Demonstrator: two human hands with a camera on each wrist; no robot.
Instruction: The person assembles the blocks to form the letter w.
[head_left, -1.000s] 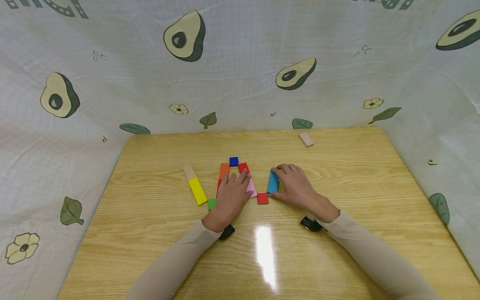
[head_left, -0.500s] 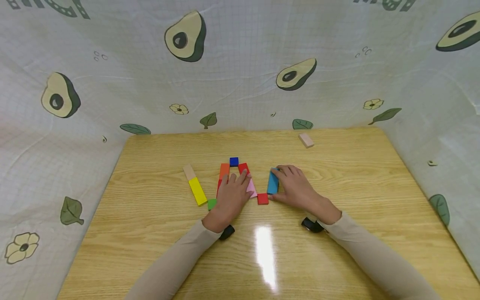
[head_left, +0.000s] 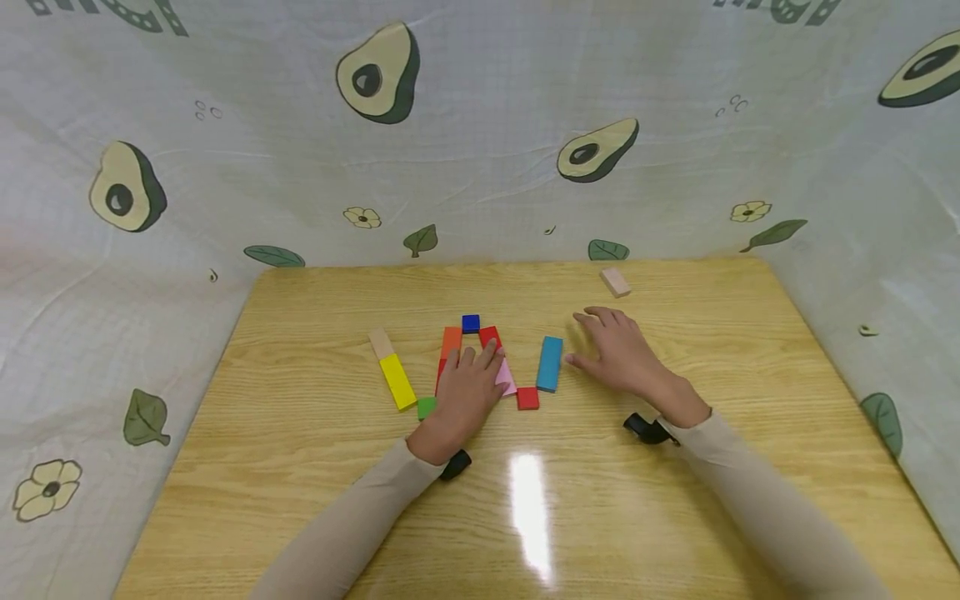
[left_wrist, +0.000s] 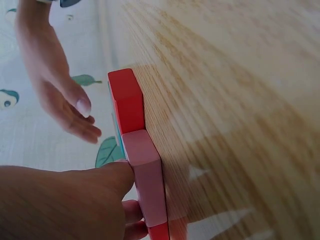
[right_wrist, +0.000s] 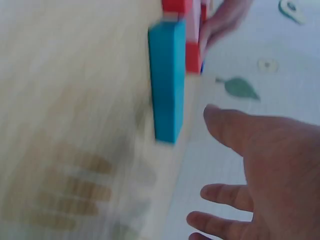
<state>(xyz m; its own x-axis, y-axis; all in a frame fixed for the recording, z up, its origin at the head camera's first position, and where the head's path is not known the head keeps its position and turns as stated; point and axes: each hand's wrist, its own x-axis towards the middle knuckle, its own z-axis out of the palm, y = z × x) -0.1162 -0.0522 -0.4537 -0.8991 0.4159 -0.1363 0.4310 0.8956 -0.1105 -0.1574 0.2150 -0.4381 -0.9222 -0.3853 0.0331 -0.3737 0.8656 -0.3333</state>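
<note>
In the head view my left hand lies over the middle blocks, fingers spread. Its thumb touches the pink block, with a fingertip on the upper red block. Under and beside this hand are an orange block, partly hidden red block and green block. My right hand hovers right of the blue block, apart from it, fingers loosely spread and holding nothing. That blue block lies flat, its lower end near a small red square block.
A yellow block and a light wooden block form a slanted line on the left. A dark blue cube sits at the top middle. Another pale block lies near the back of the wooden table. Patterned cloth hangs behind.
My right hand has let go of the blue block and moved right and slightly up, away from it. The left hand has stayed in place, and the blue block remains on the table.
</note>
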